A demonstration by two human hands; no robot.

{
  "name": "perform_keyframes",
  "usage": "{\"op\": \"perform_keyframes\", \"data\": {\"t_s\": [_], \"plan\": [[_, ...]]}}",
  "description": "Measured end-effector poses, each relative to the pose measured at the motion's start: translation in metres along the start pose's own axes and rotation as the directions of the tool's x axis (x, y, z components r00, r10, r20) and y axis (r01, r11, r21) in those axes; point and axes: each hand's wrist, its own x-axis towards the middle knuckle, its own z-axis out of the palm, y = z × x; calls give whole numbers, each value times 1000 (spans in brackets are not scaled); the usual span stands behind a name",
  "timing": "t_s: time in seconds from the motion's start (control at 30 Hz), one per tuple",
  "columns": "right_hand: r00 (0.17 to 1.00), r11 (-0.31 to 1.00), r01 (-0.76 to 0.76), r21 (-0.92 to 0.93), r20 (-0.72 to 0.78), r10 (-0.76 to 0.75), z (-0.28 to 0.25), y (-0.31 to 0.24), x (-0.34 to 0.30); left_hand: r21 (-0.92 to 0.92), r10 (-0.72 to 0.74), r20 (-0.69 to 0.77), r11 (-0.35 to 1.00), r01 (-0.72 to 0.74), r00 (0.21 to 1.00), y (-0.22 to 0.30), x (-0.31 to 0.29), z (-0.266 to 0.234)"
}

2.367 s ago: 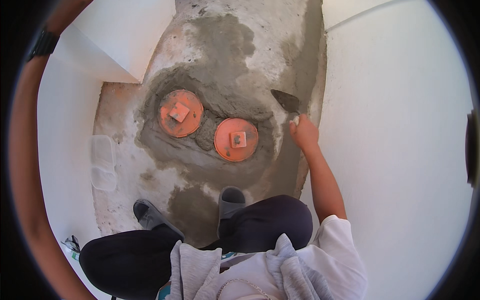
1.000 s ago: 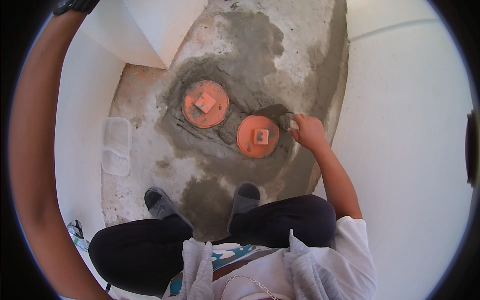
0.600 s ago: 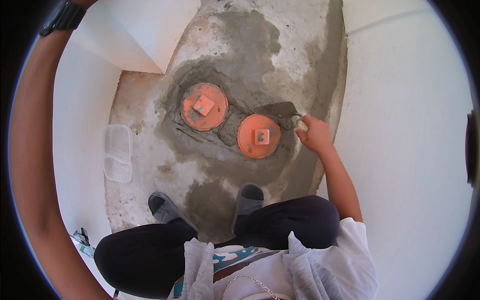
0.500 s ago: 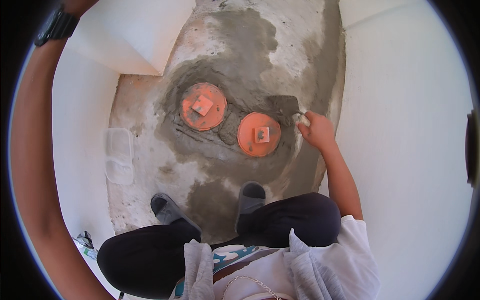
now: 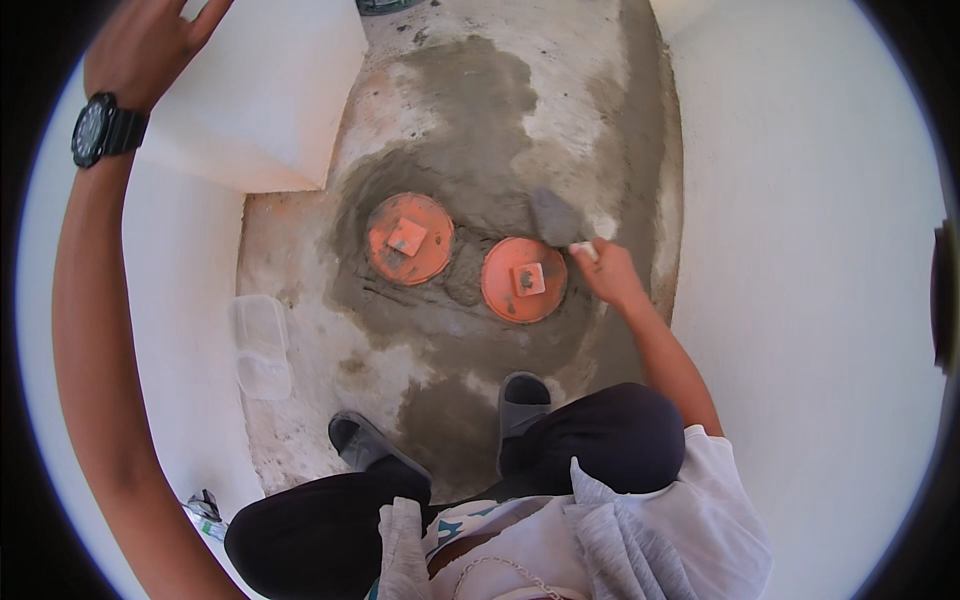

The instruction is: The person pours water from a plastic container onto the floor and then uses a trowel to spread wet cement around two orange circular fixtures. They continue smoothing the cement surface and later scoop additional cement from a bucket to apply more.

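My right hand (image 5: pixel 612 277) is closed round the pale handle of a trowel (image 5: pixel 555 216). The trowel's grey blade lies over wet mortar (image 5: pixel 470 185), just beyond the right orange round cap (image 5: pixel 502 282). A second orange round cap (image 5: pixel 388 235) sits to the left, with mortar around both. Each cap has a raised square in its middle and grey smears. At the upper left, my left hand (image 5: pixel 150 50) is raised by the white wall, fingers apart and partly cut off by the frame. It holds nothing that I can see, and whether it touches the wall is unclear.
A clear plastic container (image 5: pixel 262 350) lies by the left wall. A white wall corner (image 5: pixel 300 165) juts in at the upper left, and another white wall (image 5: pixel 800 280) runs along the right. My sandalled feet (image 5: pixel 365 440) stand on the floor near the caps. A dark object (image 5: pixel 385 5) shows at the top edge.
The trowel has shifted left and its blade has turned, now behind the right cap. More of my left hand has come into view. The whole view has moved slightly.
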Motion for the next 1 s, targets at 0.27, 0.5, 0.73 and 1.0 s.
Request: {"op": "perform_keyframes", "data": {"t_s": [0.27,0.5,0.73,1.0], "plan": [[992,977,124,173,-9,-124,75,-66,8,-22,134,-133,990,-138,982,-14,7,9],[995,960,-87,265,-23,97,52,-31,4,-27,109,-126,993,-114,986,-13,5,10],[950,869,-303,390,53,307,42,-22,-14,6,93,-133,996,-93,987,-11,6,11],[984,963,-171,206,-20,179,77,-72,13,-90,130,-180,985,-148,975,-19,7,13]]}}
